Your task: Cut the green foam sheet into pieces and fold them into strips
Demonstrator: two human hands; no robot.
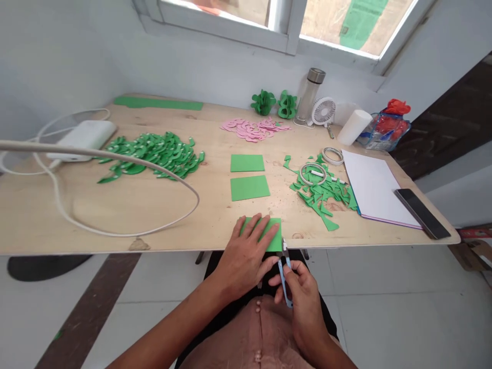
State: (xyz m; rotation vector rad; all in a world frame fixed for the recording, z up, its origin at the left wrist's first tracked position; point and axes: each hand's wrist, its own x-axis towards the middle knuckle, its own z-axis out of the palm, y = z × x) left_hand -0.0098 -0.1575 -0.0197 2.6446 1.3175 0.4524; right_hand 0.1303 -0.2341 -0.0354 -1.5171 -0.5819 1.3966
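Note:
My left hand [246, 256] lies with spread fingers on a green paper piece [275, 237] at the table's front edge, its thumb reaching toward the scissors. My right hand [302, 292] is closed round the blue handles of small scissors [284, 282]. The scissor blades point away from me at the paper's right edge. Two green paper rectangles [247, 163] [250, 188] lie one behind the other beyond my left hand. Right of them is a heap of green scraps [326, 192] with a tape roll [312, 175] on it.
Curled green pieces [154, 154] and a cable from a white power bank [86, 137] lie left. Pink pieces [253, 129], green paper flowers [263, 102], a bottle [309, 95] and a fan [323, 111] stand behind. White paper [376, 187] and a phone [422, 212] lie right.

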